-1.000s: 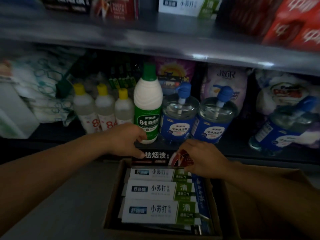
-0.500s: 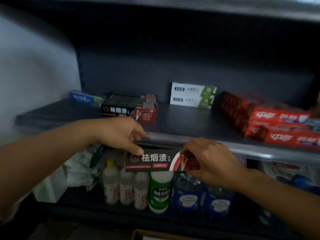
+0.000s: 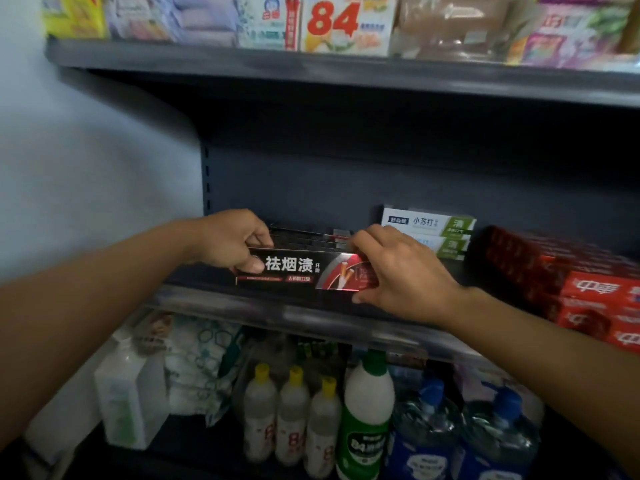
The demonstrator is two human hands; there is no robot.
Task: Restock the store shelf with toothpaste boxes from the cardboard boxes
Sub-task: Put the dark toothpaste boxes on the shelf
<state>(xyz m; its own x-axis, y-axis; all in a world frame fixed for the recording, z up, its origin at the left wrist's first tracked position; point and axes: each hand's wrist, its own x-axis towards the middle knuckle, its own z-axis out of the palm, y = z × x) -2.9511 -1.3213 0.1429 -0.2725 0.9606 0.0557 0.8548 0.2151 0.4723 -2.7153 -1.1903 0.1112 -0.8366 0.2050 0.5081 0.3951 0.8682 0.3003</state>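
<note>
I hold a black and red toothpaste box [image 3: 298,271] level at the front of the dark middle shelf [image 3: 311,315]. My left hand [image 3: 232,242] grips its left end and my right hand [image 3: 398,271] grips its right end. Right behind it lies a stack of the same black boxes [image 3: 308,233]. The cardboard box is out of view.
White and green toothpaste boxes [image 3: 429,232] sit stacked at the back of the shelf, red toothpaste boxes [image 3: 571,282] at the right. Below stand yellow-capped bottles [image 3: 291,417], a green-capped bottle [image 3: 367,417] and blue pump bottles [image 3: 429,427]. The top shelf [image 3: 346,74] carries packets.
Both hands have lifted the black box out of the cardboard box and up to the middle shelf, in front of the matching stack. My view has risen with it.
</note>
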